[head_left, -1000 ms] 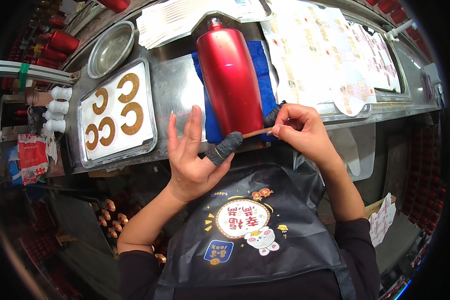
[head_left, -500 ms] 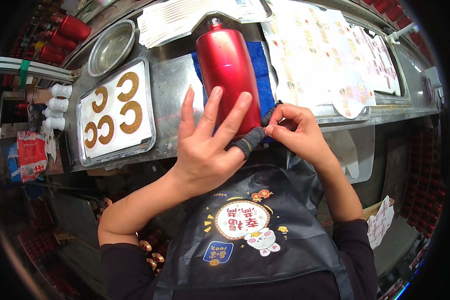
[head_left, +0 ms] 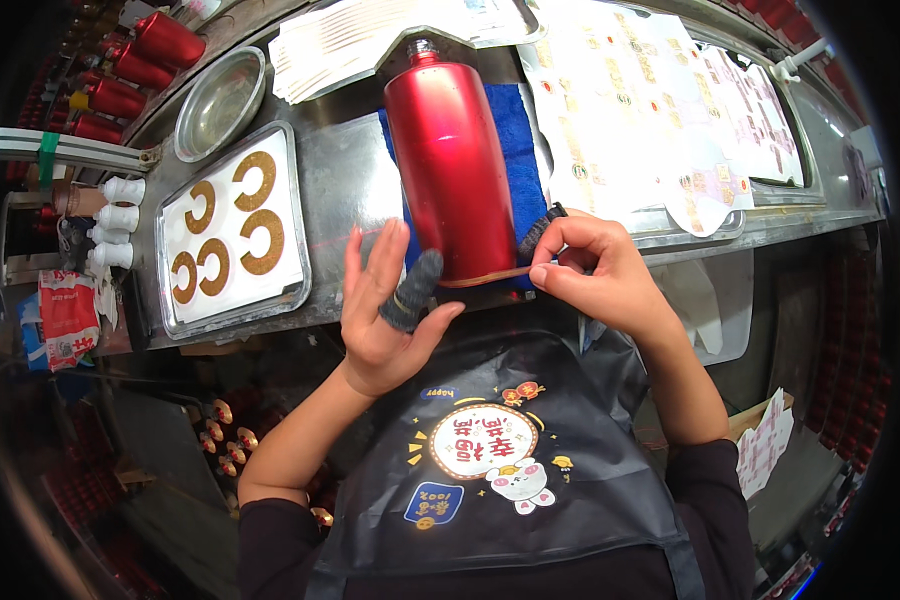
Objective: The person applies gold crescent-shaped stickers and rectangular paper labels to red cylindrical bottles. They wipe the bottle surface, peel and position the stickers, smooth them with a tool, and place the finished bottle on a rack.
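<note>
A glossy red bottle lies on a blue cloth, its open neck pointing away from me and its base toward me. Along the base edge runs a thin gold strip. My right hand pinches the strip's right end between thumb and forefinger. At the base's left side, my left hand is open, fingers up and thumb out, with nothing in it. A dark knitted finger cover is on a finger of each hand. Whether my left fingertips touch the bottle, I cannot tell.
On the left, a metal tray carries several gold C-shaped pieces on white sheet; behind it stands a metal bowl. Printed label sheets cover the right side. Several red bottles are at the far left. The bench's front edge runs before me.
My left hand has moved left and back from over the bottle, uncovering its base and the gold strip. My right hand remains at the base's right corner, still pinching.
</note>
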Motion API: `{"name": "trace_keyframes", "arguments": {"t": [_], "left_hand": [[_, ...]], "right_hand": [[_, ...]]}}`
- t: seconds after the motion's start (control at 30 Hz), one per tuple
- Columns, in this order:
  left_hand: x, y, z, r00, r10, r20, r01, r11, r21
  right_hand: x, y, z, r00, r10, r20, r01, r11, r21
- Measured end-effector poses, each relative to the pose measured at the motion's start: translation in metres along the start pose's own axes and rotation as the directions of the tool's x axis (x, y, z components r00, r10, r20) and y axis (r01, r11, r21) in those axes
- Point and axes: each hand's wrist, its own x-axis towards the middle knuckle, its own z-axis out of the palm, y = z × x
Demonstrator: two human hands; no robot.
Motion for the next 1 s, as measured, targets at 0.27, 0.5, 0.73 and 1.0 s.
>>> {"name": "trace_keyframes", "arguments": {"t": [0.27,0.5,0.73,1.0], "left_hand": [[-0.006,0.001,0.0,0.995,0.074,0.071,-0.084,0.985,0.154],[0.023,0.017,-0.003,0.977,0.185,0.105,-0.208,0.938,0.277],[0.046,0.029,0.011,0.963,0.21,0.168,-0.255,0.912,0.32],[0.024,0.006,0.019,0.996,0.003,-0.085,-0.004,1.0,-0.014]], "right_hand": [[-0.002,0.003,-0.004,0.999,-0.024,-0.023,0.024,1.0,0.011],[0.004,0.011,-0.006,1.0,-0.006,-0.004,0.006,1.0,-0.021],[0.006,0.011,-0.002,0.999,-0.052,0.001,0.052,0.998,-0.029],[0.005,0.005,-0.002,0.995,-0.101,0.017,0.102,0.991,-0.081]]}}
